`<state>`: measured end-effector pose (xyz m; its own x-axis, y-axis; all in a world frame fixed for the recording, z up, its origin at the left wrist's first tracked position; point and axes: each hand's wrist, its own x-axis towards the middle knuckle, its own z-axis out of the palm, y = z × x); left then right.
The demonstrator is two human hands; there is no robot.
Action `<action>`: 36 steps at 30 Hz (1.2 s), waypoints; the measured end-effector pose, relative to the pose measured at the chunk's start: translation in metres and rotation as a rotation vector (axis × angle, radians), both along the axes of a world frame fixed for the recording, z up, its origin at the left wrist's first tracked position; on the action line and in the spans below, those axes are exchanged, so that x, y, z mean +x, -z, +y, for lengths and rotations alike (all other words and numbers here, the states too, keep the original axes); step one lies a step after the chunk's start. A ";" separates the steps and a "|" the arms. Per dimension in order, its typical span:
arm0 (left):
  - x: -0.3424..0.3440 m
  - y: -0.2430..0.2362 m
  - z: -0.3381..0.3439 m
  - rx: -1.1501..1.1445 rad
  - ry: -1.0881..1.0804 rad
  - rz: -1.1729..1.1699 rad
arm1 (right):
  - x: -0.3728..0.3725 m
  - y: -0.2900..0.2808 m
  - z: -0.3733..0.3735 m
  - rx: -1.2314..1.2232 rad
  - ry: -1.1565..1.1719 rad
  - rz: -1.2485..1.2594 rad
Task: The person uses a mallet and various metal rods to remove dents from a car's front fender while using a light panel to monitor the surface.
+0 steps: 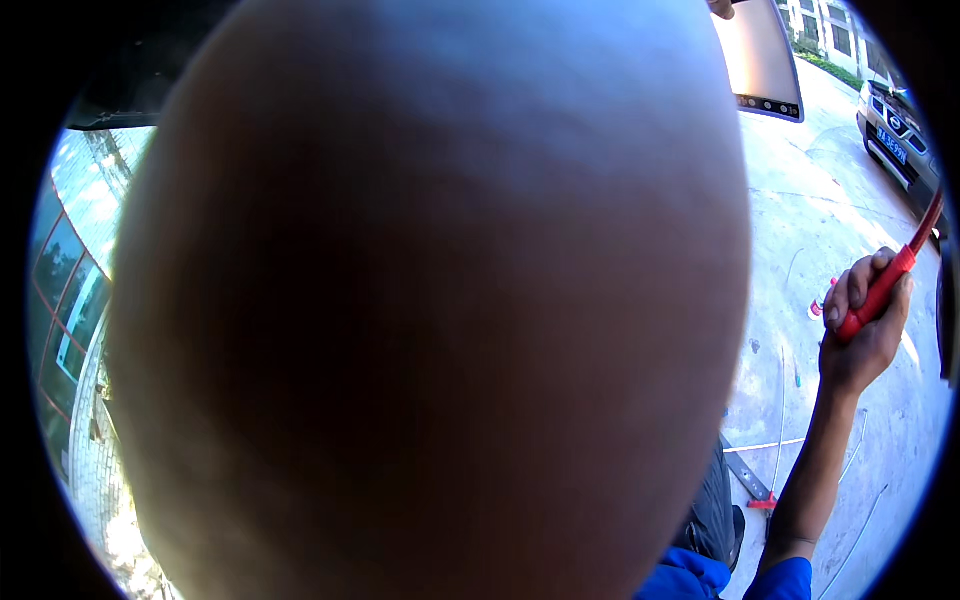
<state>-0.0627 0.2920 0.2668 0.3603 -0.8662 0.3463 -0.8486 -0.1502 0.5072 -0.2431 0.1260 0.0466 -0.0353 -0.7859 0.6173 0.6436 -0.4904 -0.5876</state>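
Note:
My right hand (868, 305) is raised at the right, its fingers wrapped round the red handle (880, 297) of a long tool. The red shaft slants up from the grip to the right rim; its far end cannot be made out. A huge blurred skin-toned shape (450, 330) fills the middle, very close to me. It may be my left arm or hand, but no fingers show on it. Near the top, a fingertip (722, 8) touches the edge of a pale glowing panel (765, 55) with a dark strip of round buttons. Whose finger it is, I cannot tell.
Several thin rods, one with a red T-shaped handle (763, 503), lie on the pale concrete ground (790, 220). A small red-and-white container (818, 310) stands behind my right hand. A parked car (895, 135) is at the upper right. Glass panes (62, 290) line the left rim.

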 end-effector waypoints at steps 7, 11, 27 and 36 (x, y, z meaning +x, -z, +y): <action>0.005 0.005 -0.013 -0.022 0.022 -0.009 | -0.004 0.003 -0.007 0.039 0.080 0.168; 0.009 0.004 -0.015 -0.040 0.021 -0.024 | 0.002 0.005 -0.003 0.002 0.044 0.023; 0.007 0.007 -0.013 -0.088 0.016 -0.066 | -0.005 0.007 -0.006 0.029 0.191 0.421; 0.005 0.006 -0.011 -0.126 0.026 -0.094 | -0.004 0.003 0.001 0.050 0.085 0.372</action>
